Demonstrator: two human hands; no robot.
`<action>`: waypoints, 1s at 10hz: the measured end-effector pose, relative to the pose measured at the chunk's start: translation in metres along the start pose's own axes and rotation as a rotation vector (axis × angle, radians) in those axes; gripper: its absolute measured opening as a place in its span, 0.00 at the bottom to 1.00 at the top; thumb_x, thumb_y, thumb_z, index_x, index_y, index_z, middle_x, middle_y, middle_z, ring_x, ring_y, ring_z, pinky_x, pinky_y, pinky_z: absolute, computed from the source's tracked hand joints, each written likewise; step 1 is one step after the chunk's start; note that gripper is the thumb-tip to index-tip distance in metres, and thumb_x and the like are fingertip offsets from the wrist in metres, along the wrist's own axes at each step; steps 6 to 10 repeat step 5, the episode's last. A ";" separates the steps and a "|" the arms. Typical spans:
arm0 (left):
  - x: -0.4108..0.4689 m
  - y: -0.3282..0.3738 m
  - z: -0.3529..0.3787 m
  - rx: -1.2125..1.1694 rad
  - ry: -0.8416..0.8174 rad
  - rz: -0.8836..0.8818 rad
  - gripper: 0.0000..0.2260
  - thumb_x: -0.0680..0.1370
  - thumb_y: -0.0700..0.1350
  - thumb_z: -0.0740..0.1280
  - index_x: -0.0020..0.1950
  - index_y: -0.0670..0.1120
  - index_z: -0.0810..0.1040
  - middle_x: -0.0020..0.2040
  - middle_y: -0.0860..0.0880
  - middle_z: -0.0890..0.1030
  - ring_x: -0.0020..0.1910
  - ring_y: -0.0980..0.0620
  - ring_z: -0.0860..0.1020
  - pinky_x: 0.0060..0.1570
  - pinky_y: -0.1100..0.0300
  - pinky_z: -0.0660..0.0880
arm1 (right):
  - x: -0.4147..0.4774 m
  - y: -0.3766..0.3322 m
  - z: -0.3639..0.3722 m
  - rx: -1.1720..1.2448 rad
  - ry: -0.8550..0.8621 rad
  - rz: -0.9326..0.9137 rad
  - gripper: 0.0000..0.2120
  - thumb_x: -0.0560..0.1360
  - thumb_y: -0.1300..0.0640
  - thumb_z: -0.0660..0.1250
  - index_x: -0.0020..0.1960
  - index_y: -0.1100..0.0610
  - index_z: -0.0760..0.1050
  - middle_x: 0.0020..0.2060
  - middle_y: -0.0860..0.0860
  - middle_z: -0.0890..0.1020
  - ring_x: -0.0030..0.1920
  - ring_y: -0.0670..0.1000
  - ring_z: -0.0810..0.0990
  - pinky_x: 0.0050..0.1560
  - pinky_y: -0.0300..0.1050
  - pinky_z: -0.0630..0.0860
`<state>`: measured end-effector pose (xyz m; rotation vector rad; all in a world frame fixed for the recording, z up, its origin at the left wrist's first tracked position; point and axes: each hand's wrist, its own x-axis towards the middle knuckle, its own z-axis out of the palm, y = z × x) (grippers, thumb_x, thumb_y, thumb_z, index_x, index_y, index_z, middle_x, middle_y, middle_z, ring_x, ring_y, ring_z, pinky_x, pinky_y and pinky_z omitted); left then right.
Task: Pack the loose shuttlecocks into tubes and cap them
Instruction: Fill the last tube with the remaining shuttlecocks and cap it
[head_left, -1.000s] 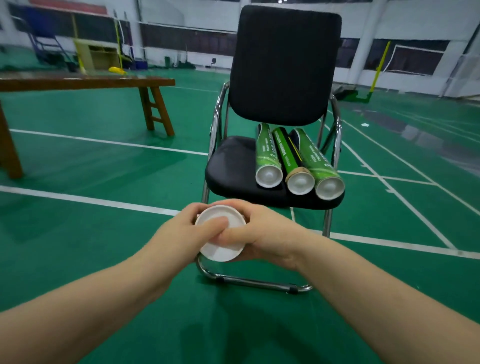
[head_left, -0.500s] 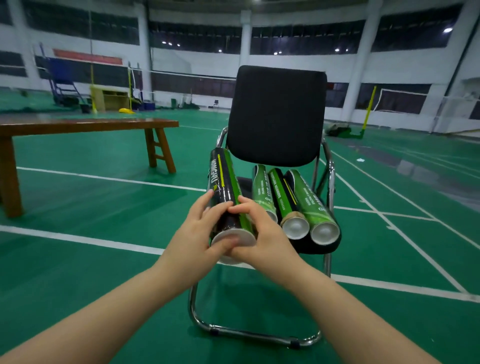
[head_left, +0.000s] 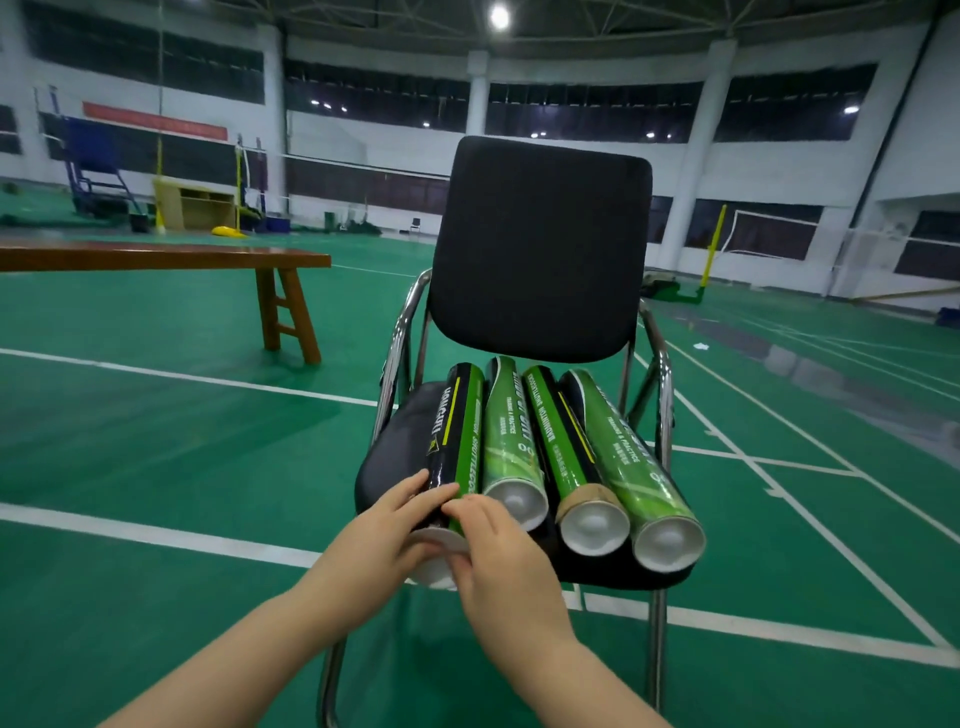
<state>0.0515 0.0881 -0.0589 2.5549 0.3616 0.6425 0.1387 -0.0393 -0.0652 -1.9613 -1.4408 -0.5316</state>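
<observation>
Left hand (head_left: 384, 540) and right hand (head_left: 498, 551), lower centre of the frame, both grip the near end of a black-and-green tube (head_left: 457, 431). The left hand's fingers lie over its left flank, thumb at the end; the right hand's fingers curl over its top, thumb against the white cap (head_left: 439, 540). That cap appears seated. The tube lies lengthwise on the left part of the chair seat (head_left: 387, 457), its near end overhanging the front edge, its flank against the first of 3 more tubes to the right: a light green tube (head_left: 506, 441), a dark tube with a brown rim (head_left: 563, 452) and a second light green tube (head_left: 623, 457). Each shows a white near end, but whether that is a cap or an open mouth cannot be settled; the far ends are hidden. Judgement: 4 tubes are gathered, the 4th is capped and the step in hand looks like placing it. No loose shuttlecocks are in view, so packing appears at or near its end. Writing: "SHUTTLECOCK" runs along the held tube's green band, and its white brand word is not legible. "BADMINTON SHUTTLECOCK" is on the dark tube, "TRAINING & PRACTICE" on both light green tubes. The red banner (head_left: 156, 122), upper left, is unreadable.
</observation>
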 end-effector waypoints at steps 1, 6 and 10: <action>0.019 -0.004 0.003 0.013 -0.010 -0.009 0.25 0.78 0.46 0.64 0.73 0.59 0.59 0.76 0.54 0.55 0.71 0.54 0.63 0.64 0.64 0.61 | 0.015 0.004 0.009 -0.263 0.129 0.005 0.18 0.61 0.56 0.75 0.49 0.49 0.76 0.41 0.44 0.80 0.37 0.50 0.77 0.33 0.42 0.71; 0.054 -0.009 0.013 0.040 0.005 -0.066 0.27 0.78 0.44 0.63 0.74 0.58 0.57 0.76 0.52 0.52 0.72 0.51 0.61 0.66 0.64 0.59 | 0.031 0.047 0.016 -0.302 0.196 -0.083 0.13 0.71 0.47 0.61 0.51 0.51 0.76 0.48 0.46 0.80 0.54 0.49 0.72 0.61 0.48 0.64; 0.054 -0.009 0.013 0.040 0.005 -0.066 0.27 0.78 0.44 0.63 0.74 0.58 0.57 0.76 0.52 0.52 0.72 0.51 0.61 0.66 0.64 0.59 | 0.031 0.047 0.016 -0.302 0.196 -0.083 0.13 0.71 0.47 0.61 0.51 0.51 0.76 0.48 0.46 0.80 0.54 0.49 0.72 0.61 0.48 0.64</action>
